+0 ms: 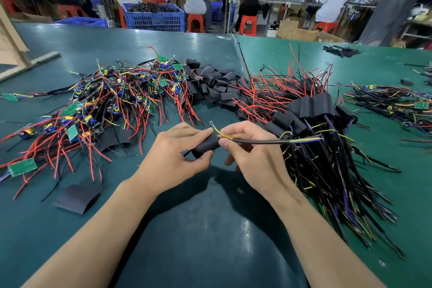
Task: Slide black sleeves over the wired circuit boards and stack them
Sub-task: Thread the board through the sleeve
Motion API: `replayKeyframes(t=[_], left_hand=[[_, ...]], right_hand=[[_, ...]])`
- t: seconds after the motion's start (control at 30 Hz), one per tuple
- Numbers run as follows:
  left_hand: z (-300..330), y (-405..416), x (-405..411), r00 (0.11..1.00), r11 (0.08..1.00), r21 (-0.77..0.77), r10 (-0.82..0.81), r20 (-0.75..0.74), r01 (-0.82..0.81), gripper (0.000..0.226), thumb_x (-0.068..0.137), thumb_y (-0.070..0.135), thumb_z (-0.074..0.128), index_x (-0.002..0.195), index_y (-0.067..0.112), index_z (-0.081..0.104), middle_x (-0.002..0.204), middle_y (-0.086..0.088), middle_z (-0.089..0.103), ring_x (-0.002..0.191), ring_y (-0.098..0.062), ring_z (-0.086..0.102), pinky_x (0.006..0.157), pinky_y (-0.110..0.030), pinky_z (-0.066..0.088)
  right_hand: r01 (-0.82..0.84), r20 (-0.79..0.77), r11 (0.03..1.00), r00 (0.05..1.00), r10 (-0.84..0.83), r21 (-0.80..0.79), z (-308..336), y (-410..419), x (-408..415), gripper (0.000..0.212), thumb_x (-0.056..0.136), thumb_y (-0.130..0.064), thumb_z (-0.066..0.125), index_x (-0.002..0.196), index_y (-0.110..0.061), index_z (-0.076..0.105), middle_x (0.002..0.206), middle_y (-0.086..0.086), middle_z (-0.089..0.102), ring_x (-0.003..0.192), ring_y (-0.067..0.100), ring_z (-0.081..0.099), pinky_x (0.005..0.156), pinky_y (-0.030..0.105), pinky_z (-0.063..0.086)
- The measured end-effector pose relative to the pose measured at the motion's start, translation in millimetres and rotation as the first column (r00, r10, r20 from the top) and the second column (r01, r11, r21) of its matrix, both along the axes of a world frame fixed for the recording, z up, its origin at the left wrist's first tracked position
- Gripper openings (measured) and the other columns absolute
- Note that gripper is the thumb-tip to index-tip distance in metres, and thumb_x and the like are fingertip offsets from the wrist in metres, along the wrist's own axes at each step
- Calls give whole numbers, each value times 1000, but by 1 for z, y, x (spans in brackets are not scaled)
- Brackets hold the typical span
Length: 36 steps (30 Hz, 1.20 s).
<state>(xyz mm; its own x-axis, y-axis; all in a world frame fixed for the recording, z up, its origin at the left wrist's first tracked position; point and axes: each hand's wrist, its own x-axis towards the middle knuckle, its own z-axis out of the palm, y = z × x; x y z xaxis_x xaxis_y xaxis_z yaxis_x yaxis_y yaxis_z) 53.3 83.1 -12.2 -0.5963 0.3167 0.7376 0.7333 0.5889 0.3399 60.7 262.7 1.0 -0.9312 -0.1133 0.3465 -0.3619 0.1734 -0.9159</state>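
Observation:
My left hand (pixel 174 154) grips a black sleeve (pixel 207 145) just above the green table. My right hand (pixel 251 154) pinches the black cable (pixel 264 141) that comes out of the sleeve's right end, with a yellow wire and ring terminal sticking up between the hands. The board inside the sleeve is hidden. A tangled pile of bare wired circuit boards (pixel 112 98) lies to the left. Loose black sleeves (pixel 215 82) are heaped at the centre back. The stack of sleeved boards (pixel 311 110) lies to the right, its wires fanning toward me.
A flat black sleeve (pixel 77 197) lies alone at front left, and two more sleeves (pixel 117 139) sit by the pile's edge. Another heap of wired boards (pixel 392 103) is at far right. Blue crates, red stools and several seated people are beyond the table.

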Motion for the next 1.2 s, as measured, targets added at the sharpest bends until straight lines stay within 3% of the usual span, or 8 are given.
replayKeyframes(t=[0.17, 0.27, 0.43, 0.63, 0.73, 0.8, 0.97, 1.2], left_hand=[[2, 6, 2, 999, 999, 35, -32, 12, 31, 40, 73, -1, 74, 113, -2, 70, 91, -4, 72, 70, -29, 57, 75, -36, 49], [4, 5, 2, 999, 999, 12, -43, -27, 44, 38, 76, 6, 76, 113, 0, 70, 95, -3, 72, 75, -28, 58, 80, -35, 48], [8, -4, -1, 965, 980, 110, 185, -188, -167, 41, 83, 20, 76, 118, 1, 67, 109, -6, 67, 96, -23, 55, 94, -30, 41], [6, -4, 0, 944, 959, 187, 251, -213, -213, 26, 87, 11, 69, 111, 1, 70, 101, -9, 67, 90, -30, 57, 91, -31, 41], [6, -4, 0, 945, 958, 187, 256, -203, -220, 26, 86, 7, 69, 111, 0, 70, 101, -9, 68, 90, -30, 58, 92, -30, 40], [6, -5, 0, 945, 956, 191, 259, -199, -222, 25, 87, 6, 68, 111, 0, 70, 101, -9, 68, 91, -29, 58, 93, -29, 40], [4, -5, -1, 948, 955, 185, 266, -175, -234, 22, 88, 8, 67, 108, 2, 71, 101, -3, 66, 91, -25, 56, 91, -29, 41], [1, -9, -5, 944, 941, 148, 318, -89, -303, 17, 88, 11, 66, 103, 6, 73, 95, 0, 69, 90, -21, 53, 91, -27, 41]], right_hand=[[-44, 145, 999, 989, 41, 22, 0, 3, -2, 14, 91, -19, 69, 104, -23, 64, 94, 4, 62, 67, 16, 60, 49, 24, 47], [-127, 218, 992, 969, 118, 27, 1, 8, -2, 8, 94, -21, 66, 90, -15, 67, 64, 5, 62, 51, 16, 56, 42, 27, 45], [39, 177, 959, 984, 12, -281, 12, 10, -1, 16, 94, -13, 65, 78, -10, 64, 55, 6, 63, 44, 17, 59, 40, 23, 46], [276, 221, 539, 961, -167, -796, 32, 33, -11, 4, 96, -9, 59, 97, -9, 62, 77, 5, 74, 61, 14, 71, 46, 18, 51], [307, 268, 370, 951, -153, -877, 35, 43, -13, 23, 99, -3, 52, 122, -1, 58, 114, 7, 69, 83, 19, 75, 59, 17, 55], [324, 293, 335, 946, -140, -885, 34, 45, -14, 24, 100, -5, 51, 122, 5, 57, 118, 7, 68, 87, 23, 75, 60, 17, 55], [289, 313, 418, 950, -12, -861, 37, 44, -9, 17, 100, -8, 48, 103, -1, 63, 87, 9, 77, 76, 20, 74, 54, 16, 54], [132, 314, 677, 937, 153, -724, 36, 29, -1, 18, 96, -11, 50, 93, -8, 67, 71, 4, 72, 51, 13, 61, 42, 16, 45]])
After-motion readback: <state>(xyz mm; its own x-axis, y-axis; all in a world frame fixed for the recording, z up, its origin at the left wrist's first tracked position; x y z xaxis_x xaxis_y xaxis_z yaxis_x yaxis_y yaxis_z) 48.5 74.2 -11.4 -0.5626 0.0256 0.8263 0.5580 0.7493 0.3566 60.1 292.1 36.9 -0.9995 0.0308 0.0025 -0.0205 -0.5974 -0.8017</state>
